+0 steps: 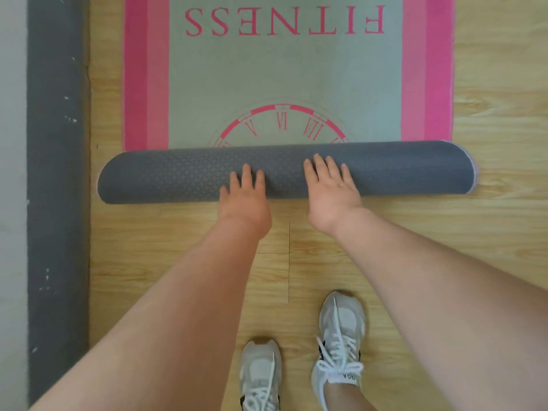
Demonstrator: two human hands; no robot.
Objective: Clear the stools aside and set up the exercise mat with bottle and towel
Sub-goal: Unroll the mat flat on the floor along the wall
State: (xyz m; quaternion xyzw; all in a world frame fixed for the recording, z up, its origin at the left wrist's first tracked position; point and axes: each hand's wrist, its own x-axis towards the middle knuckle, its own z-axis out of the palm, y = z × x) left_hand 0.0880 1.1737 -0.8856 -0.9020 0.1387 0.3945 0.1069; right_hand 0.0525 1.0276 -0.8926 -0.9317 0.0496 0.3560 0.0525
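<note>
Both flat hands, left (pixel 243 194) and right (pixel 331 189), press the mat's grey roll (pixel 166 176) on the wooden floor (pixel 489 232).

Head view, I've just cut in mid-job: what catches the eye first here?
The pink-bordered exercise mat, lettered FITNESS, lies partly unrolled on the wooden floor, filling the top centre. Its grey roll crosses the middle of the frame, with the left hand and right hand pressing flat on it, side by side. White trainers stand at the bottom edge.

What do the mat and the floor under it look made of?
Mat: likely rubbery foam, judging by the rolled part's matte grey underside embossed with a diamond grid; printed top looks cloth-like. Floor: wood-grain planks, perhaps laminate, slight sheen.
</note>
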